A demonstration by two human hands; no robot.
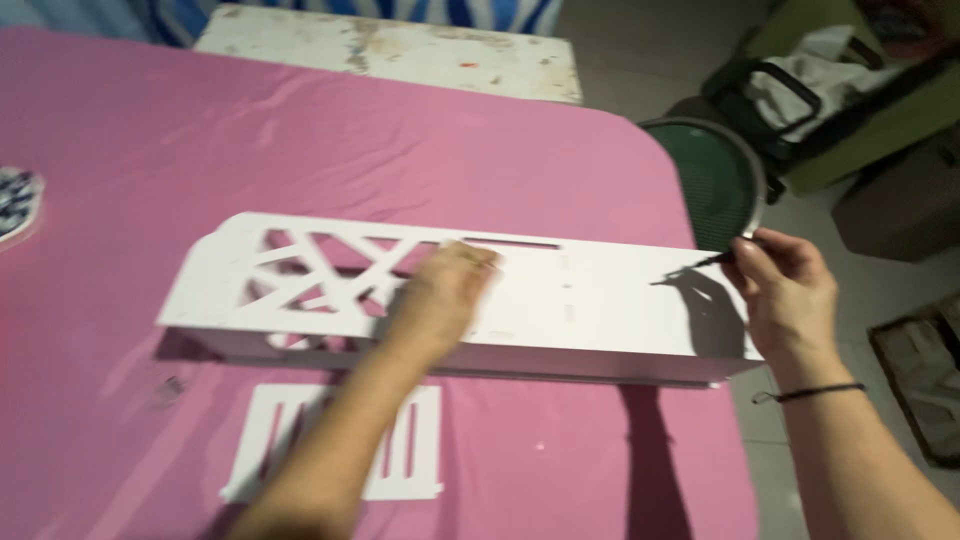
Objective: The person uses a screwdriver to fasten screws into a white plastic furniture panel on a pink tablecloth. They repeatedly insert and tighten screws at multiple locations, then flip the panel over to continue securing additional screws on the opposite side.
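Both hands work over a pink table cloth [560,160]: the left hand [440,295] presses loosely curled fingers onto a long white cut-out panel [600,300] lying across the cloth, while the right hand [785,290] pinches a thin dark tool [705,262] at the panel's right end. Just below lies a smaller white slotted panel [262,440].

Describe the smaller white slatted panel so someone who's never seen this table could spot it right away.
Start at the pink cloth-covered table. Across its middle lies a long white board with criss-cross cutouts, with the left hand resting on it. The small white rectangular panel lies flat on the cloth just nearer the person, partly under the left forearm. Unlike the long board, it has straight, parallel vertical slots.
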